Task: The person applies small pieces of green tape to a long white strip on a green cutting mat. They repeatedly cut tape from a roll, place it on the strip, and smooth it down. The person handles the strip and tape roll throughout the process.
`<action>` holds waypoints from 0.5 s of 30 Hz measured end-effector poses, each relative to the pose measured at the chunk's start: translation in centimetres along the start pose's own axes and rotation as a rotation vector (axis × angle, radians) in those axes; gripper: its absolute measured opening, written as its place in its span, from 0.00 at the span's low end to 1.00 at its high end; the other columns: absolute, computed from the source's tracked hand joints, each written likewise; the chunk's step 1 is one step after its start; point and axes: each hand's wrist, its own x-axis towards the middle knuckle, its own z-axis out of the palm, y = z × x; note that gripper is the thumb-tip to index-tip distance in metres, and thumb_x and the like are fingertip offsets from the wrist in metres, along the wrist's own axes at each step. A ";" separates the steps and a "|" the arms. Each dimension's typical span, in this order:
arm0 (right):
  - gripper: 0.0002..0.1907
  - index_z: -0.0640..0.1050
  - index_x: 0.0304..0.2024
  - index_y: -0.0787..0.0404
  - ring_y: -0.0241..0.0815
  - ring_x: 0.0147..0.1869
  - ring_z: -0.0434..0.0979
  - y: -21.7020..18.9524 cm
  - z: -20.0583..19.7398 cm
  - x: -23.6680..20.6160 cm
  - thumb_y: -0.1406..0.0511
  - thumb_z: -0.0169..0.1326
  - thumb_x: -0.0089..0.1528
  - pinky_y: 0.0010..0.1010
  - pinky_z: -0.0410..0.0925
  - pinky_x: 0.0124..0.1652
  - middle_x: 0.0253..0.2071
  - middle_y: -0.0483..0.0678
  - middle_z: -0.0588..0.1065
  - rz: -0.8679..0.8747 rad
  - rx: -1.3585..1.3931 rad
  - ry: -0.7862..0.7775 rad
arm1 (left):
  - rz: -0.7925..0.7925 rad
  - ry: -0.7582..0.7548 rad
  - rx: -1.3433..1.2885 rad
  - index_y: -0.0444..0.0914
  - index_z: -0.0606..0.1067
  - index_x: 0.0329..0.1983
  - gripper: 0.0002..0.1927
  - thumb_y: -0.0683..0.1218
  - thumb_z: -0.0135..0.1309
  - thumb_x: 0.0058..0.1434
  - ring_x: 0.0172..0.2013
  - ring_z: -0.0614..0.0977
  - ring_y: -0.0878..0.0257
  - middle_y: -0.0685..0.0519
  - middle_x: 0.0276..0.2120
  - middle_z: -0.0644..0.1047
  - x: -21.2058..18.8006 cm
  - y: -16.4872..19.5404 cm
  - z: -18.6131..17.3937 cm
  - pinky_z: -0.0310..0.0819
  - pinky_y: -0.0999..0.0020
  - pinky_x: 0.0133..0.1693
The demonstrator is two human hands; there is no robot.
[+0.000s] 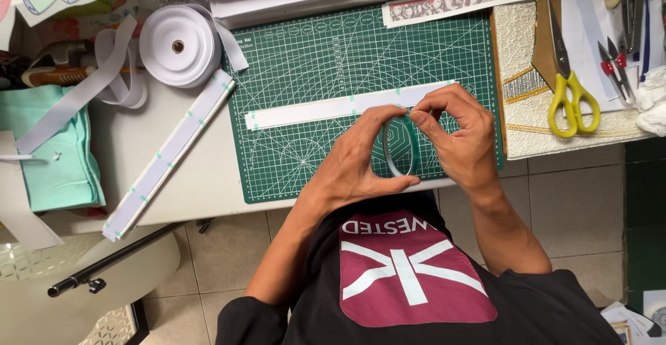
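My left hand (357,161) grips a thin ring-shaped roll of green tape (397,147), held upright above the near part of a green cutting mat (305,61). My right hand (454,133) pinches at the top edge of the roll with thumb and forefinger. Just beyond my hands, a long white strip (326,109) lies across the mat, marked with small green tape pieces along its length.
A second white strip (166,158) lies diagonally off the mat's left edge. A large roll of white ribbon (177,45) sits at the back left, with teal fabric (52,147) beside it. Yellow-handled scissors (569,88) and small snips (614,67) rest at the right.
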 end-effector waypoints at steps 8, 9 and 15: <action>0.07 0.80 0.40 0.63 0.35 0.41 0.78 -0.6 -0.1 0.8 0.66 0.64 0.65 0.27 0.72 0.42 0.40 0.46 0.78 -0.024 -0.033 -0.063 | -0.222 -0.108 -0.113 0.47 0.62 0.73 0.50 0.64 0.64 0.47 0.44 0.87 0.52 0.46 0.59 0.77 -0.5 0.0 -0.8 0.86 0.58 0.46; 0.07 0.81 0.40 0.63 0.35 0.40 0.78 -0.7 0.0 0.8 0.66 0.64 0.65 0.28 0.71 0.43 0.40 0.46 0.79 -0.032 -0.047 -0.067 | -0.220 -0.106 -0.115 0.47 0.62 0.73 0.50 0.63 0.64 0.48 0.44 0.87 0.53 0.47 0.59 0.77 -0.5 0.1 -0.8 0.86 0.58 0.45; 0.06 0.81 0.39 0.62 0.35 0.39 0.77 -1.1 0.1 1.3 0.66 0.65 0.64 0.31 0.68 0.45 0.40 0.46 0.80 -0.053 -0.093 -0.072 | -0.262 -0.112 -0.110 0.48 0.63 0.73 0.49 0.62 0.65 0.47 0.37 0.86 0.56 0.48 0.55 0.79 -0.2 0.5 -1.1 0.84 0.60 0.40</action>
